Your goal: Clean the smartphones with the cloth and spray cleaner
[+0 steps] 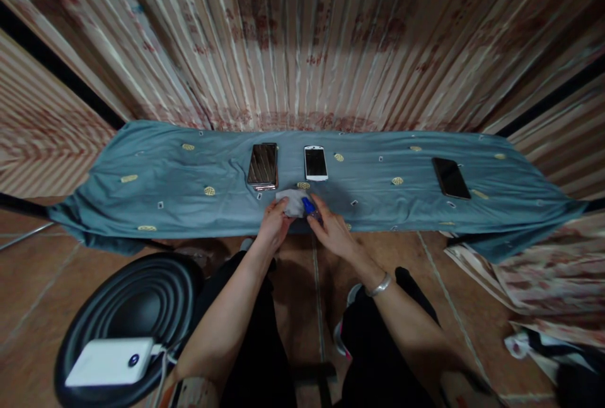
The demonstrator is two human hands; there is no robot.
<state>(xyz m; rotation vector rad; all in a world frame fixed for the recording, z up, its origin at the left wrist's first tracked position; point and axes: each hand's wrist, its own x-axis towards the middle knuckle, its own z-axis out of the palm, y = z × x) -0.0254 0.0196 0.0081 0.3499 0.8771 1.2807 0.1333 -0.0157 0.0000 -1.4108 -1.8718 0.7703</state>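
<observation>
My left hand grips a crumpled light grey cloth near the front edge of the teal-covered table. On the cloth's right side, my right hand holds a small blue object between thumb and fingers; its exact shape is too small to tell. Just beyond my hands lies a white phone with a dark screen. To its left is a stack of dark phones. Another dark phone lies tilted at the right of the table.
A black round ribbed stool stands at the lower left, bearing a white power bank with a cable. Pleated patterned curtains hang behind the table. Dark poles run along both sides. A bag and cloth items lie at the lower right.
</observation>
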